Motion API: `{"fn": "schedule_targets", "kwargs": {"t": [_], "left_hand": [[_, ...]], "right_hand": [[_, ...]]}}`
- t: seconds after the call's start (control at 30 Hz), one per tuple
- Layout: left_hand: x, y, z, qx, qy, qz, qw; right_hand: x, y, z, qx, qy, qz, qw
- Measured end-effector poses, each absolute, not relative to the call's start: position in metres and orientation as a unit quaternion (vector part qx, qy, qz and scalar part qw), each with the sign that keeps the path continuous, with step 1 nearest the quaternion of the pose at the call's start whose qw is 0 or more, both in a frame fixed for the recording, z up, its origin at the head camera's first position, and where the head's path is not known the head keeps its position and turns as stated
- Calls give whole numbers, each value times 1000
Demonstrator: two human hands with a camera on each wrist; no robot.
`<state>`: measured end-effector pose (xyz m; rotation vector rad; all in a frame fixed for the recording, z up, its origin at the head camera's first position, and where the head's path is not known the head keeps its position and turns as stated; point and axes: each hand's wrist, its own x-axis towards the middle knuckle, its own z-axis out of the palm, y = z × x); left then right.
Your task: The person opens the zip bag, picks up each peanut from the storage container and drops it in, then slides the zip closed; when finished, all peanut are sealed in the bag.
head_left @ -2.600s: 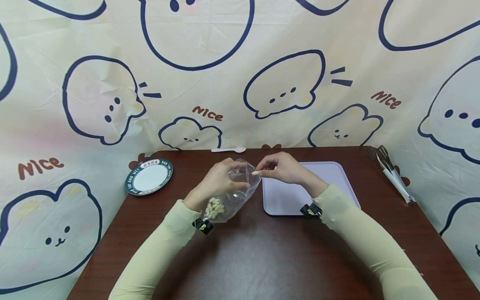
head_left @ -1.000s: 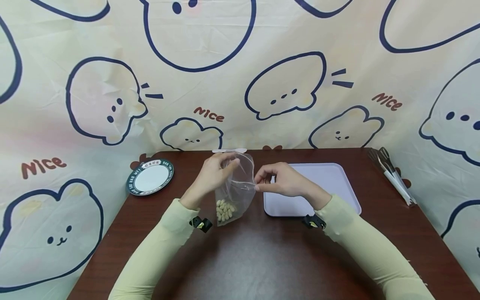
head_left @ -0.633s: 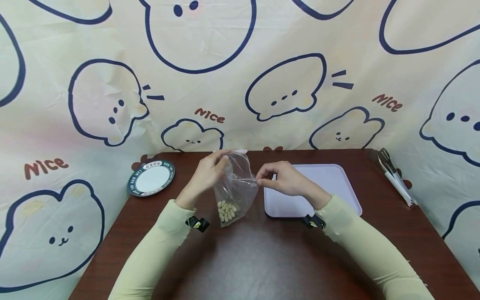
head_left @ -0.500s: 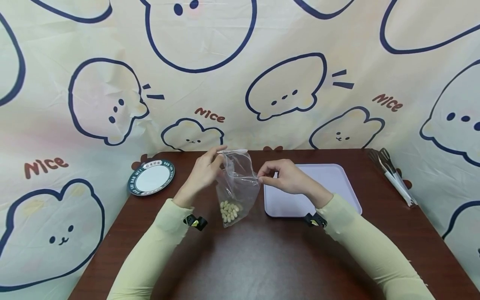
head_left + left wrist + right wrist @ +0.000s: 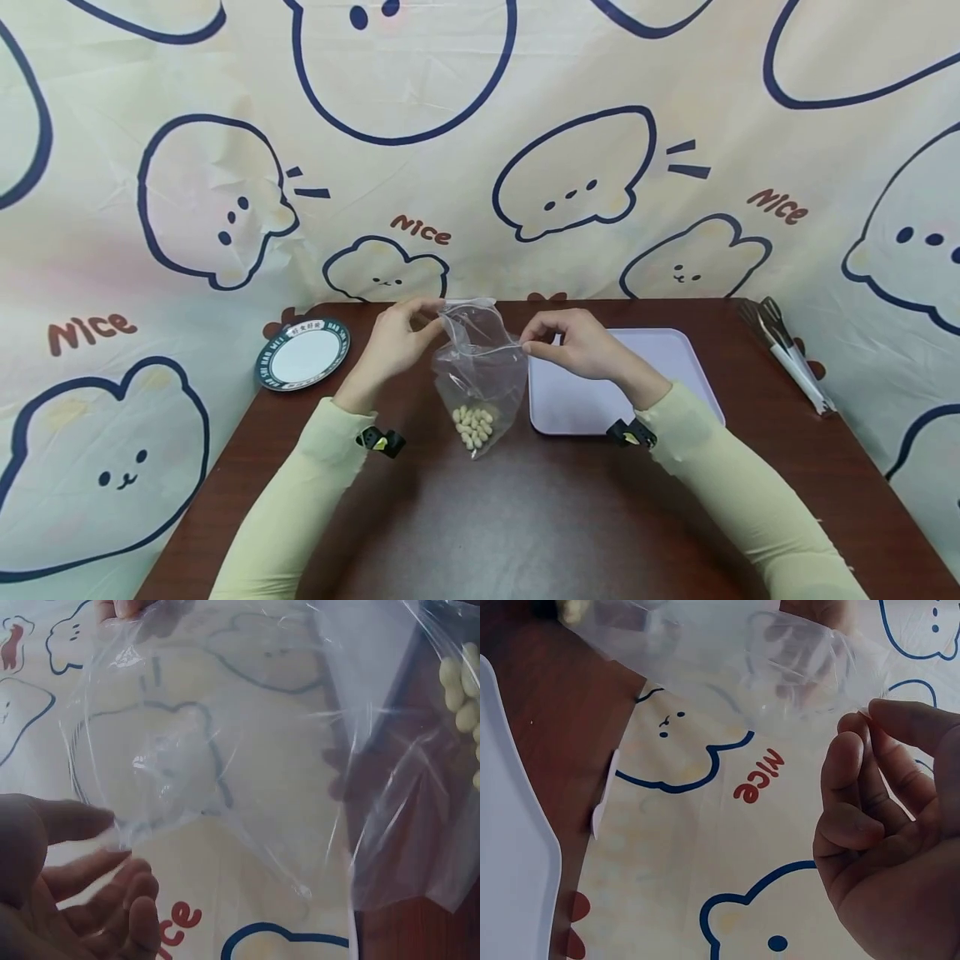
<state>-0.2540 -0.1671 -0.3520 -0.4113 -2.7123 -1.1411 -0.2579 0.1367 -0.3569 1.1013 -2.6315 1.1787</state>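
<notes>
A clear plastic bag [image 5: 480, 367] hangs between my two hands, with several pale, peanut-shaped pieces [image 5: 473, 426] gathered in its bottom. My left hand [image 5: 393, 340] pinches the upper left edge of the bag between thumb and finger. In the left wrist view, the other fingers [image 5: 112, 907] curl loosely below that edge. At the bag's right side, my right hand [image 5: 576, 343] pinches the rim of the mouth. Thumb and index fingertip meet on the film in the right wrist view, and the remaining fingers [image 5: 847, 825] are bent. The mouth of the bag is spread.
A pale lilac tray [image 5: 630, 400] lies behind and below my right hand. To the left is a white plate with a green rim [image 5: 302, 354]. A whisk [image 5: 776, 325] and another utensil lie at the right edge. Behind the brown table [image 5: 487, 525] hangs a printed cloth [image 5: 465, 183].
Earlier, my right fingers held one pale piece at the bag's mouth; it no longer shows there. My left hand has shifted left to the bag's edge, and the bag hangs straighter, farther right.
</notes>
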Motion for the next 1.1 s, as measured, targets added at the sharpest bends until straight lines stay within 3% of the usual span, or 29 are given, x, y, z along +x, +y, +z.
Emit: {"fn": "schedule_targets", "kwargs": {"t": [0.33,0.73,0.9,1.1], "left_hand": [[-248,-176,-346,-151,-888,-418,119],[-250,-177,-349,-186,-911,-369,15],[-248,-176,-349,-205,-898,-389,35],[-242,-181,-338,-211,-888,-399,93]], "right_hand": [[-258,148,-352,340,-851,398,37],[-259,153,-350,321,-852,414,24],[-259,155,-349,318,-849,421,25],[-261,161,-345,294,-851,435,21]]}}
